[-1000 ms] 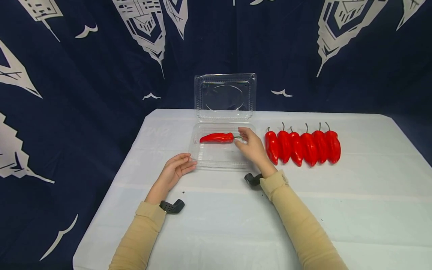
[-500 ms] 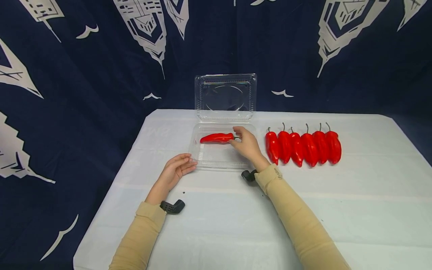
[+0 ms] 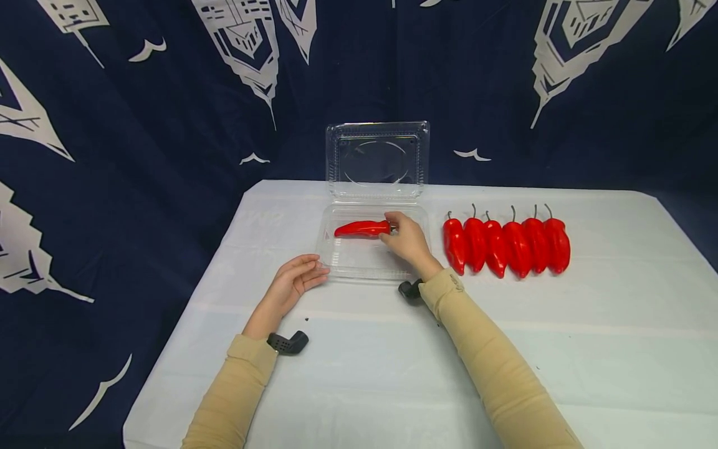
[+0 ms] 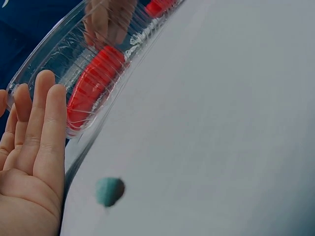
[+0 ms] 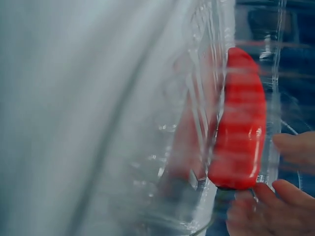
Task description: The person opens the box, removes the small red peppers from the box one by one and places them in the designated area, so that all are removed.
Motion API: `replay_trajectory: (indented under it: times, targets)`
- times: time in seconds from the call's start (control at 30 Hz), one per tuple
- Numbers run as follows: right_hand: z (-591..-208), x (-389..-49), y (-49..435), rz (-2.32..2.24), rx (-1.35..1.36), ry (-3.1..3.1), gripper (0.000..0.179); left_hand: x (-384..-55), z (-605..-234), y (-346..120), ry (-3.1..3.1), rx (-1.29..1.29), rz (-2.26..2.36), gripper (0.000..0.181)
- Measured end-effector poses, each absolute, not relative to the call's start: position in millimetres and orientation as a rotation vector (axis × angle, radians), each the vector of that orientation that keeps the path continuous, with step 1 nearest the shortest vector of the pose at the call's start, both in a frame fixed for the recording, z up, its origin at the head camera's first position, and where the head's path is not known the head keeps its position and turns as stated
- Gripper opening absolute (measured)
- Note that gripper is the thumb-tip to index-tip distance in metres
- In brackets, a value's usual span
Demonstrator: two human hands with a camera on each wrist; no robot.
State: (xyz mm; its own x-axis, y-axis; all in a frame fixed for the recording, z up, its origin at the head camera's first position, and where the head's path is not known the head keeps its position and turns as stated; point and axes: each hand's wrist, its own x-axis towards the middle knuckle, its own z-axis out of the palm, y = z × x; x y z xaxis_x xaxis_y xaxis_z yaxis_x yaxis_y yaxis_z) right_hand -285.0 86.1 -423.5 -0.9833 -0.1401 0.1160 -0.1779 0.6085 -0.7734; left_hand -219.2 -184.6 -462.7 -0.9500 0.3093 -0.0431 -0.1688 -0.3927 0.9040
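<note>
A red chili pepper lies crosswise in the base of a clear plastic clamshell box, its stem end to the right. My right hand reaches over the box's right side, thumb and index finger spread around the stem end. In the right wrist view, those fingertips sit right by the pepper's stem end. My left hand rests on the table with fingers extended, fingertips at the box's front left corner. The left wrist view has this pepper showing through the box's wall.
Several more red chili peppers stand in a row right of the box, stems pointing away. The box's raised lid stands at the back before a dark blue patterned curtain. A white cloth covers the table.
My right hand has moved slightly left, its fingers coming from the stem to the end of the pepper's body. My left hand and the pepper stay about where they were.
</note>
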Motion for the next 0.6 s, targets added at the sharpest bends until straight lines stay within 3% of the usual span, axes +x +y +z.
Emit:
replay_trajectory:
  times: [0.6]
  targets:
    - [-423.3,-288.0,84.4,1.222,0.261,-2.857,0.053,-219.8,-461.8,-183.8,1.545,0.175,2.387,0.023]
